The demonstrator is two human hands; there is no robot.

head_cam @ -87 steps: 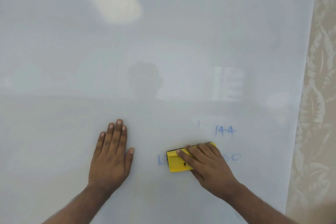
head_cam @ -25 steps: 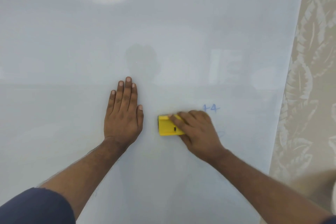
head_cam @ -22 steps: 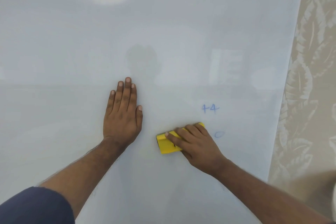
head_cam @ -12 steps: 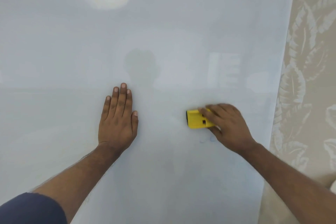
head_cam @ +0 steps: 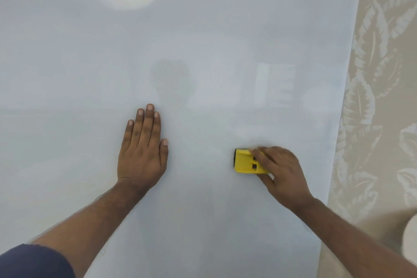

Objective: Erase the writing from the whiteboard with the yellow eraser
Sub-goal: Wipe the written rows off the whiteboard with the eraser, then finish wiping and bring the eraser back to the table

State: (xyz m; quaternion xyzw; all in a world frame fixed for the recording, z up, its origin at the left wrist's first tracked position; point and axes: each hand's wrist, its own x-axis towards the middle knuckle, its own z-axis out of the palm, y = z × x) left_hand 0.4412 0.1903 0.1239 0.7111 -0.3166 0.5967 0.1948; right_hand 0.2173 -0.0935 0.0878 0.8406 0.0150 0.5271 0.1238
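Pressing a yellow eraser (head_cam: 247, 161) against the whiteboard (head_cam: 203, 29), a person's right hand (head_cam: 281, 172) grips it with fingers curled over its top edge and thumb under its lower edge, toward the board's right side. The eraser's dark felt edge faces left. The left hand (head_cam: 142, 151) lies flat on the board well apart from it, 4 fingers (head_cam: 147, 124) straight and close together, thumb alongside. No writing is visible on the glossy board, which carries pale reflections. Leaf-patterned beige wallpaper (head_cam: 379, 97) borders the board at right. A dark blue sleeve (head_cam: 33, 262) shows at lower left.
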